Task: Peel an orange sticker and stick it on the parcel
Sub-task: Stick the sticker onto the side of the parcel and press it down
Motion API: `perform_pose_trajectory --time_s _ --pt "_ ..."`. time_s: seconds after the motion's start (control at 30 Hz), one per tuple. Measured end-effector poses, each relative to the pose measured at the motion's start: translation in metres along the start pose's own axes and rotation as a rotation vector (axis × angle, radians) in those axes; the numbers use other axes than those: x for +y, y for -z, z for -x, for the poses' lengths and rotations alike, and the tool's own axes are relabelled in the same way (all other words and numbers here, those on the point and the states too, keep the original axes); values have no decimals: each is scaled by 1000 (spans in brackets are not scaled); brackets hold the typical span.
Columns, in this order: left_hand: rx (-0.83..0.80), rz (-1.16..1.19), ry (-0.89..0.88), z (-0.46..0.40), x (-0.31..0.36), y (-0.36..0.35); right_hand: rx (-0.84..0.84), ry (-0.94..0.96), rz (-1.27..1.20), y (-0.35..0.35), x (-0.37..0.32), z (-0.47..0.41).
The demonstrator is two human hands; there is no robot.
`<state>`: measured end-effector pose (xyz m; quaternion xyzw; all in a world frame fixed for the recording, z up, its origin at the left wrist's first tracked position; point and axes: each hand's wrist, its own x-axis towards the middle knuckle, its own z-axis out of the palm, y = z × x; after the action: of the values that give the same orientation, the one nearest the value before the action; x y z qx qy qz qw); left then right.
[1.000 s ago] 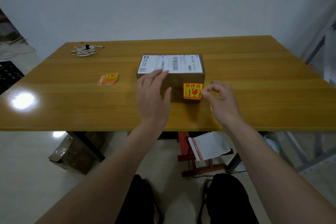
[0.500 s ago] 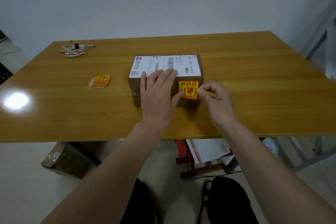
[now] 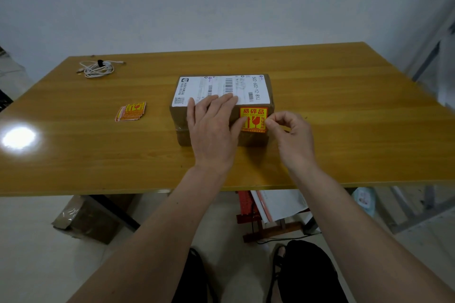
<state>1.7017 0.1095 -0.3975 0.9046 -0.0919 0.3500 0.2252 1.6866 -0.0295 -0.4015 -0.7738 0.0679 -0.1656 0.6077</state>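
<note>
The brown parcel (image 3: 256, 140) with a white shipping label on top lies mid-table. An orange sticker (image 3: 253, 118) sits against the right part of its near side face. My left hand (image 3: 211, 130) lies flat over the parcel's near edge, fingers straight on the label and thumb tip touching the sticker's left edge. My right hand (image 3: 293, 138) has curled fingers, and its thumb and forefinger pinch the sticker's right edge at the parcel's corner.
A small stack of orange stickers (image 3: 130, 112) lies on the wooden table (image 3: 344, 118) left of the parcel. A coiled white cable (image 3: 98, 69) is at the far left. Boxes, papers and a red stand sit on the floor under the table.
My left hand has come down from above the parcel and now lies flat on it, thumb at the sticker. My right hand stays at the sticker's right edge.
</note>
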Motion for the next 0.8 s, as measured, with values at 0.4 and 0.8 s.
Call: perform_pose_trajectory --time_s 0.4,0.8 --pt "38 46 60 -2 6 -3 67 -10 26 -6 0 3" --pt "58 59 87 -3 8 -4 109 -9 54 -11 0 4"
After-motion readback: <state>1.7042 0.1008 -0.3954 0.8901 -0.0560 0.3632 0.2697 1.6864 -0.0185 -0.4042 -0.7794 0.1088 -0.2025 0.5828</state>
